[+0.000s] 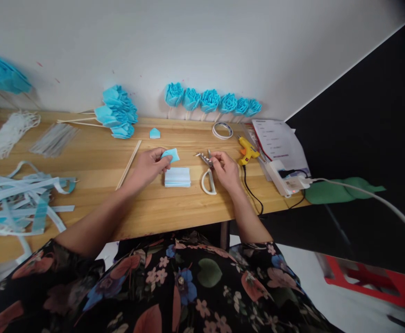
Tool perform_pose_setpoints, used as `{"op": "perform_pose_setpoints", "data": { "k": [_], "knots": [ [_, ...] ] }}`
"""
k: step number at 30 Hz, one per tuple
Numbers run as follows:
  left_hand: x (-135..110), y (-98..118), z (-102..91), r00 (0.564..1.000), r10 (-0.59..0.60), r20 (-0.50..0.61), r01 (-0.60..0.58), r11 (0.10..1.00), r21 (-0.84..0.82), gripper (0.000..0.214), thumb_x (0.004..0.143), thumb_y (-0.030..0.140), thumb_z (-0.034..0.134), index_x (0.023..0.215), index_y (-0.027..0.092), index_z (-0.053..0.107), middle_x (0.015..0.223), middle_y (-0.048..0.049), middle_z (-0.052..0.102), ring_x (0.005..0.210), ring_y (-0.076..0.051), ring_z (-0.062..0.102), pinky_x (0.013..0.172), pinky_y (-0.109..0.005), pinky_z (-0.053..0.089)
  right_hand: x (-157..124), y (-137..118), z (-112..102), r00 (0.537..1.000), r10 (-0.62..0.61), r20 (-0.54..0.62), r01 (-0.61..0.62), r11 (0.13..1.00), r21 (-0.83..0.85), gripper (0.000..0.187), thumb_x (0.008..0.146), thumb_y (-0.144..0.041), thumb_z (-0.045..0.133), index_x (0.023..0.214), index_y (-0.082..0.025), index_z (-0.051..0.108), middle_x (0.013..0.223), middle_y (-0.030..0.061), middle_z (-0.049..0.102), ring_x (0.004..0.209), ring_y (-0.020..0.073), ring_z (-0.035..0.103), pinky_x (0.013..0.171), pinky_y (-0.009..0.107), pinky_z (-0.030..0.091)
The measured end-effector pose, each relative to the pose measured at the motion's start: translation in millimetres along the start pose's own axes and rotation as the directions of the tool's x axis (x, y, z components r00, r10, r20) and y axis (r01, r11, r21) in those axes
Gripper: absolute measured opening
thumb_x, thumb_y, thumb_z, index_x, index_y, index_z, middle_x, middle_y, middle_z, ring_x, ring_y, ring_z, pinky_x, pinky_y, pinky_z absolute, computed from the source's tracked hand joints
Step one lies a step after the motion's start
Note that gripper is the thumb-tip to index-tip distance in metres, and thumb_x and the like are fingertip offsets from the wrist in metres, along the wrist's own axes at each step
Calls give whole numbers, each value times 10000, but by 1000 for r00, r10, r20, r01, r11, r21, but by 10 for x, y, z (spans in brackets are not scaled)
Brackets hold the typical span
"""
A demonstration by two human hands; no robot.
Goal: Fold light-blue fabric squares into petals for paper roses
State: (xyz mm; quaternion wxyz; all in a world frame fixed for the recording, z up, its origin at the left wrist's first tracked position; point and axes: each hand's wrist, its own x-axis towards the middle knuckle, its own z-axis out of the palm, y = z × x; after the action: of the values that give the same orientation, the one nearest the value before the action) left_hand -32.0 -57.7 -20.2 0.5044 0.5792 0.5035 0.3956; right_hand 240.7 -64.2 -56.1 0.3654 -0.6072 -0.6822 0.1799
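Note:
My left hand point(154, 164) pinches a small folded piece of light-blue fabric point(171, 155) between thumb and fingers. In front of it lies a neat stack of pale-blue fabric pieces point(177, 177). My right hand point(226, 169) is closed on a pair of scissors point(207, 159), whose short blades point left toward the fabric. One white handle loop point(203, 184) shows below the fingers; the rest of the grip is partly hidden. A second folded blue piece point(154, 133) rests on the table beyond my left hand.
Blue fabric flowers point(209, 100) on sticks lean along the wall, with more flowers point(117, 113) lying to the left. A tape roll point(222, 131), a yellow glue gun point(247, 151) and a power strip point(285, 179) sit right. Cut strips point(18, 203) and thin sticks point(129, 164) lie left.

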Motion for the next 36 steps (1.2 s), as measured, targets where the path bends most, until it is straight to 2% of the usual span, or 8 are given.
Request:
{"op": "perform_pose_setpoints", "data": {
  "k": [4, 13, 17, 22, 25, 29, 36],
  "knots": [
    [13, -26, -2, 1000, -2, -4, 2, 1000, 12, 214, 812, 322, 621, 661, 180, 573, 608, -1, 619, 534, -102, 523, 544, -233, 419, -16, -50, -42, 999, 3, 32, -5, 999, 46, 273, 993, -361, 428, 1109, -232, 638, 964, 43, 768, 969, 228, 700, 876, 374, 523],
    [10, -44, 2, 1000, 12, 7, -12, 999, 31, 230, 804, 354, 622, 659, 183, 571, 607, 2, 615, 537, -104, 515, 540, -229, 412, -28, -99, -57, 998, 31, 61, -33, 999, 33, 263, 990, -352, 428, 1110, -243, 636, 954, 33, 786, 906, 227, 711, 846, 368, 521],
    [14, -45, 7, 1000, 4, 8, -4, 1000, 22, 228, 795, 359, 619, 660, 182, 570, 596, 6, 607, 535, -106, 514, 541, -231, 412, -28, -62, -53, 999, 36, 34, -39, 995, 92, 256, 979, -356, 440, 1102, -233, 627, 932, 34, 779, 829, 204, 709, 821, 351, 529],
    [17, -53, 10, 1000, 8, 10, -8, 1000, 24, 236, 784, 374, 622, 655, 186, 563, 595, 7, 604, 534, -110, 511, 540, -233, 406, 0, 25, -11, 996, 83, -21, -80, 987, 137, 266, 955, -360, 470, 1103, -215, 637, 931, 48, 776, 831, 203, 714, 800, 345, 543],
    [21, -62, 10, 1000, 8, 14, -8, 1000, 27, 241, 782, 380, 623, 649, 190, 559, 588, 8, 599, 530, -111, 507, 538, -236, 401, 23, 83, 25, 998, 70, -6, -70, 996, 56, 242, 934, -338, 509, 1062, -222, 679, 966, 53, 777, 875, 218, 713, 824, 366, 542],
    [25, -75, 12, 1000, 13, 13, -13, 999, 30, 235, 792, 367, 618, 649, 188, 565, 589, 8, 599, 526, -108, 504, 534, -235, 396, 40, 95, 50, 1000, -18, 25, 20, 995, -96, 207, 927, -312, 543, 988, -241, 727, 995, 59, 766, 924, 233, 690, 845, 374, 525],
    [27, -84, 3, 1000, 6, 13, -6, 1000, 31, 234, 806, 345, 618, 642, 185, 568, 593, 5, 598, 537, -109, 516, 541, -238, 405, 44, 11, 37, 995, -78, 58, 87, 983, -164, 198, 945, -309, 563, 982, -237, 743, 978, 67, 757, 898, 240, 666, 829, 375, 500]
  ]
}}
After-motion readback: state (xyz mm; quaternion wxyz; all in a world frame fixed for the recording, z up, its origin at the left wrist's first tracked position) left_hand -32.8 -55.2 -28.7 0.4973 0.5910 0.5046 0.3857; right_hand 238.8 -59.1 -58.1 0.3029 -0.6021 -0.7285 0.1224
